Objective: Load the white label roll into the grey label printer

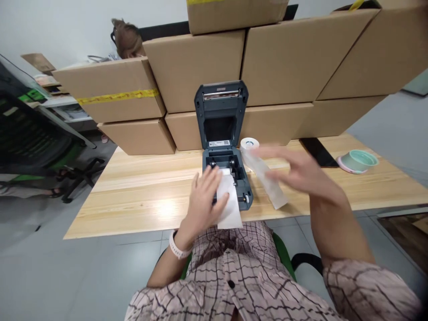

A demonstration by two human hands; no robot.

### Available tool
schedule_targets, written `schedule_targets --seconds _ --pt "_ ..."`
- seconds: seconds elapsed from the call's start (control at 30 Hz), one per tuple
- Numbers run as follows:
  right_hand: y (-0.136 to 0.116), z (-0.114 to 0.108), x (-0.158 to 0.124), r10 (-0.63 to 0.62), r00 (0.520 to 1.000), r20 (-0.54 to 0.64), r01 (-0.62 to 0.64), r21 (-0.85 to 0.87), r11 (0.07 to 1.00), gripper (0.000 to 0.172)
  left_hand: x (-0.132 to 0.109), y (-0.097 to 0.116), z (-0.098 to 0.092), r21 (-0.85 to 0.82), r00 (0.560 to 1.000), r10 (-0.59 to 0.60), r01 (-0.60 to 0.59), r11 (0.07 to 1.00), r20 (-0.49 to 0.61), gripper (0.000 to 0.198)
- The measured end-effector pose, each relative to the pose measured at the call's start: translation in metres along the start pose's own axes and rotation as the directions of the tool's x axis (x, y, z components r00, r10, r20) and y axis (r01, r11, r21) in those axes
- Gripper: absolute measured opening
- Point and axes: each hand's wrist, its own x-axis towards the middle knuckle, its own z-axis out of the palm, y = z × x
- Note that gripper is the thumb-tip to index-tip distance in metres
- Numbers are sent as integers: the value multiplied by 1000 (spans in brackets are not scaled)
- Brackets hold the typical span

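Observation:
A dark grey label printer (220,96) stands on the wooden table with its lid raised. White label paper (230,211) runs out of its front and hangs over the table edge. My left hand (205,198) lies over the printer's left front, fingers stretched out, the thumb at the paper. Whether it presses on the paper I cannot tell. A roll of white labels (249,143) stands right of the printer, its loose strip (272,189) trailing toward me. My right hand (297,169), blurred by motion, is above that strip with fingers apart and nothing visible in them.
Stacked cardboard boxes (281,67) wall off the back of the table (133,191). At the right lie a black phone (319,151) and a green round container (359,160). Behind the boxes at left, the top of a person's head (127,39) shows. An office chair (30,129) stands at left.

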Motion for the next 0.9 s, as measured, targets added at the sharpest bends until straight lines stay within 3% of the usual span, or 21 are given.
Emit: schedule_targets --seconds 0.07,0.1,0.13,0.2,0.3,0.37,0.43,0.53,0.67,0.77,0.9 --pt "26 -13 50 50 946 -319 -54 -4 999 47 -19 22 1 -18 983 90 -88 996 158 50" --pt "42 -15 76 96 920 -380 -81 56 995 56 -28 31 1 -10 977 107 -107 994 183 51" --pt "57 -15 102 172 908 -383 -135 122 983 60 -37 38 1 -3 976 127 -128 992 180 51" --pt "82 -10 143 355 899 -258 -273 303 913 64 -51 46 -1 -9 972 170 -170 985 162 51" --pt "88 3 161 341 926 -161 -265 366 892 79 -63 45 -5 -50 965 221 -216 975 144 47" --pt "70 12 139 239 944 -227 -169 288 943 77 -64 41 -6 -62 963 243 -237 970 118 44" --pt "45 21 101 145 954 -262 -99 181 979 67 -63 38 -4 -52 962 267 -264 963 60 38" --pt "13 37 34 46 975 -215 -39 37 999 53 -62 37 2 -29 956 280 -283 959 -93 31" --pt "-1 63 -32 -53 997 -58 39 -211 977 46 -66 40 13 123 906 249 -220 968 -342 36" --pt "-1 82 -57 -44 999 -1 41 -304 952 45 -66 36 22 235 875 264 -179 955 -407 46" --pt "-1 91 -67 -23 999 -24 14 -317 948 46 -52 20 28 173 906 233 -181 968 -355 85"
